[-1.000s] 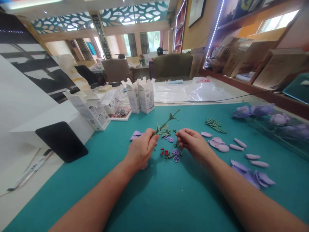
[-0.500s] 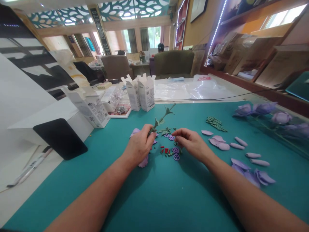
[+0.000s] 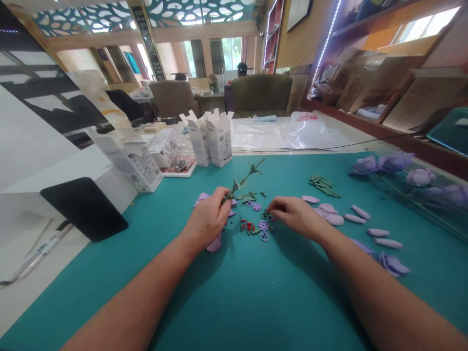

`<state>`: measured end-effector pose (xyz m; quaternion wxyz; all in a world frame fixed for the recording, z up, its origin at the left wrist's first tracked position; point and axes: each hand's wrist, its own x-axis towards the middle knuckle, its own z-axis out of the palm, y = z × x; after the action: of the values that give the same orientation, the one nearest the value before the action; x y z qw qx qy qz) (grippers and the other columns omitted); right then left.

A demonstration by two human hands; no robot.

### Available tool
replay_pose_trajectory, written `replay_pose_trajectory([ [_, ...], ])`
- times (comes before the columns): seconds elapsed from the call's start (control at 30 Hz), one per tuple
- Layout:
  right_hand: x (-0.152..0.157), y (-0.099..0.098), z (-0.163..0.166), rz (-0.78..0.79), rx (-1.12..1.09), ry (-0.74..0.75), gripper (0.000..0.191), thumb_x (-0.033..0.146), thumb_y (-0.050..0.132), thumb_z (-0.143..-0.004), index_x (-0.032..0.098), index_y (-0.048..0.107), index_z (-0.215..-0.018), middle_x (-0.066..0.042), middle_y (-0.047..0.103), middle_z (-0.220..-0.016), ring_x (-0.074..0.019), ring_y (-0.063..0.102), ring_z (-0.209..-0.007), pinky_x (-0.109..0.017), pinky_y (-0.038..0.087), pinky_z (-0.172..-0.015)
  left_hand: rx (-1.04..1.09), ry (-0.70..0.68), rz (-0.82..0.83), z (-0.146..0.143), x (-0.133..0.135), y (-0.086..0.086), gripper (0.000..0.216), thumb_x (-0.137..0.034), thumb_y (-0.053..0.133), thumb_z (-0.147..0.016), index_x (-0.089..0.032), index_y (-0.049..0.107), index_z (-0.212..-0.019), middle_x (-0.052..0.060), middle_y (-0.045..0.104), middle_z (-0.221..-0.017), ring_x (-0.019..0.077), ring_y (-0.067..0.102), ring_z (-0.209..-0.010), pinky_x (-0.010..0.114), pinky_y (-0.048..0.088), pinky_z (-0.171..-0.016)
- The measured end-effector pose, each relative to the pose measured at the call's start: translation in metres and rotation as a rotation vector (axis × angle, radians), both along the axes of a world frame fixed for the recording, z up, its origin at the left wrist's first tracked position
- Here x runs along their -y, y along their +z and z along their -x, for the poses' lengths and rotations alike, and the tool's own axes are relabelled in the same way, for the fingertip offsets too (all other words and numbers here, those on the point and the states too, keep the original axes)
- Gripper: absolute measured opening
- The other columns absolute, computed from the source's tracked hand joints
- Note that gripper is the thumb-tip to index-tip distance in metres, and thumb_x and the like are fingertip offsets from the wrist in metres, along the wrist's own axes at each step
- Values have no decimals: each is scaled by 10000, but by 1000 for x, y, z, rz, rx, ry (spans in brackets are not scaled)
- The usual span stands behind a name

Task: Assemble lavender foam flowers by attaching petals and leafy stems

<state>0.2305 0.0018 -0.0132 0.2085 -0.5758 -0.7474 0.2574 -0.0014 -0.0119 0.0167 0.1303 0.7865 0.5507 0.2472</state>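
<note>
Green leafy flower stem (image 3: 248, 174) was clamped in the left hand (image 3: 206, 219), its leafy tip tilted up toward the far edge of the teal mat (image 3: 234, 302). Head view: compared with the earlier frame, the right hand (image 3: 296, 214) had moved in, its fingertips (image 3: 273, 207) now at a small green ring piece (image 3: 266, 215) near the mat's middle; whether they had hold of it, cannot tell. Hands were apart, with purple discs (image 3: 263, 225) and red bits (image 3: 249, 226) on the mat between them. A lilac petal (image 3: 214, 244) lay under the left hand. Green rods (image 3: 323, 186), more petals (image 3: 331, 214) and finished purple roses (image 3: 395, 163) sat toward the mat's right side. Past the mat's far edge stood two white cartons (image 3: 219, 139) with flaps open, contents not visible. Another white carton (image 3: 142, 168) lay past the mat's far left corner, beside a white tray (image 3: 179, 165) holding small parts in clear plastic.
</note>
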Motion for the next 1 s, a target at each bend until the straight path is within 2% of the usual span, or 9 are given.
replay_pose_trajectory([
  [0.13, 2, 1, 0, 13, 193, 64, 217, 113, 501, -739, 223, 681, -791, -34, 706, -804, -177, 605, -720, -270, 392, -623, -16, -8, -2, 0, 0, -2, 240, -326, 317, -901, -210, 516, -968, -14, 554, -675, 170, 525, -630, 268, 353, -594],
  [0.23, 2, -3, 0, 2, 237, 82, 244, 104, 488, -754, 231, 685, -823, -36, 713, -840, -181, 618, -754, -264, 395, -640, -7, -17, -1, 0, 0, -2, 237, -318, 323, -897, -208, 516, -980, -1, 578, -709, 174, 543, -659, 273, 367, -612],
  [0.5, -5, -10, -7, -103, 290, -59, 279, 130, 434, -830, 224, 663, -961, -63, 708, -998, -211, 627, -885, -272, 388, -671, -6, -17, -19, 0, 0, -2, 255, -324, 340, -893, -201, 541, -991, 6, 605, -712, 177, 558, -648, 275, 379, -600],
  [0.67, -6, -12, -9, -135, 378, -30, 251, 115, 459, -801, 217, 666, -898, -59, 685, -948, -199, 606, -836, -261, 347, -624, -21, -14, -12, 0, -1, -3, 244, -326, 350, -893, -200, 537, -987, 13, 616, -734, 182, 563, -659, 276, 378, -604],
  [1.0, -4, -18, -4, -136, 451, 41, 252, 97, 480, -796, 227, 668, -904, -47, 623, -904, -151, 551, -721, -248, 267, -555, -37, -26, -22, 1, 0, -4, 236, -337, 342, -902, -212, 529, -973, 3, 602, -721, 176, 548, -641, 270, 360, -588],
])
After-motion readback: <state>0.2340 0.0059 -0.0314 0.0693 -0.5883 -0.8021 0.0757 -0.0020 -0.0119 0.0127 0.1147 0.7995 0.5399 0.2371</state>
